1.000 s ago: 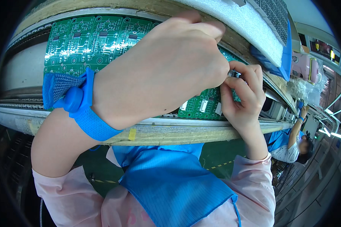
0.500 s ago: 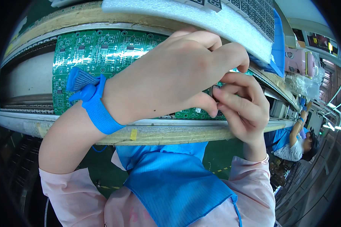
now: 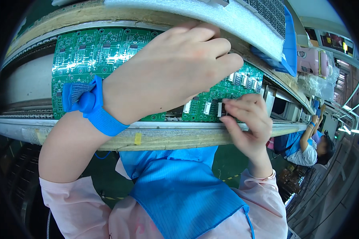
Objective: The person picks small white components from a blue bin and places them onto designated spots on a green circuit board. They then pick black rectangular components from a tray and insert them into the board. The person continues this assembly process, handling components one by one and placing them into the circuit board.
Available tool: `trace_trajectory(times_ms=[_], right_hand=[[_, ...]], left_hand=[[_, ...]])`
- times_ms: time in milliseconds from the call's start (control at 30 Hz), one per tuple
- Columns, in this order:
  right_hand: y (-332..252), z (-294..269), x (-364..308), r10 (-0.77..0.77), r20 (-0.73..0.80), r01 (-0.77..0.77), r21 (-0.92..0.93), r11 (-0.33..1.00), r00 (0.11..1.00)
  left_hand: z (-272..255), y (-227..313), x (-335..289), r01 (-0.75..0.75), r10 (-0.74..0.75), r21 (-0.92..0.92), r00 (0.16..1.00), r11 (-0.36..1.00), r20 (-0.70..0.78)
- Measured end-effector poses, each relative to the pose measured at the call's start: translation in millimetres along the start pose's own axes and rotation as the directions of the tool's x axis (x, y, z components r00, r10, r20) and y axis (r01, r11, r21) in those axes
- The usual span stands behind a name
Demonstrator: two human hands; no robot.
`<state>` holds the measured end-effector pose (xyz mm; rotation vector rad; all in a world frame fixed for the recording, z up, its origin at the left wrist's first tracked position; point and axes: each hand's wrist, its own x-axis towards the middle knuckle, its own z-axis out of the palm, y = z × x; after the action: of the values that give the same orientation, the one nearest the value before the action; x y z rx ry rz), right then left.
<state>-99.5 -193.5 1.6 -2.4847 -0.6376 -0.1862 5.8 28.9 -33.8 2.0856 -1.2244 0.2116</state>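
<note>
Green circuit boards [image 3: 77, 55] lie side by side in a rail track. My left hand [image 3: 175, 63] reaches across them with curled fingers; their tips are hidden, so what they hold, if anything, is out of sight. A blue strap [image 3: 105, 119] rings my left wrist. Low over the right-hand board, my right hand [image 3: 249, 119] has its thumb and fingertips closed around a small dark digit display [image 3: 224, 108], partly covered by the fingers. White connectors [image 3: 207, 108] stand on the board beside it. Farther back on that board sit several digit displays [image 3: 237, 79].
White foam [image 3: 179, 10] bearing many dark digit displays [image 3: 269, 16] rests behind the track, by a blue bin [image 3: 290, 47]. A wooden ledge [image 3: 175, 144] runs along the near side. At the far right are a pink case [image 3: 312, 61] and another person [image 3: 307, 151].
My hands have drawn apart. The right one came down toward the board with the digit display, while the left shifted slightly left and back, uncovering more of the right-hand board.
</note>
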Motion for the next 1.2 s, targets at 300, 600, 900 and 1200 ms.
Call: trace_trajectory(times_ms=[300,600,900,1200], right_hand=[[-4,15,-8,-0.051,-0.011,0.05,-0.098,0.994,0.999],[-9,14,-3,-0.082,0.04,0.088,-0.183,0.979,0.996],[-12,14,0,-0.099,0.052,0.107,-0.195,0.975,0.994],[-15,13,1,-0.098,0.077,0.114,-0.238,0.964,0.992]], left_hand=[[2,-2,-4,0.029,-0.033,0.101,0.999,0.994,0.041],[2,-1,-5,0.063,-0.064,0.028,0.997,0.998,0.046],[-5,-1,-1,0.018,-0.035,0.186,0.996,0.982,0.088],[-2,-2,-2,0.022,-0.033,0.146,0.997,0.989,0.071]])
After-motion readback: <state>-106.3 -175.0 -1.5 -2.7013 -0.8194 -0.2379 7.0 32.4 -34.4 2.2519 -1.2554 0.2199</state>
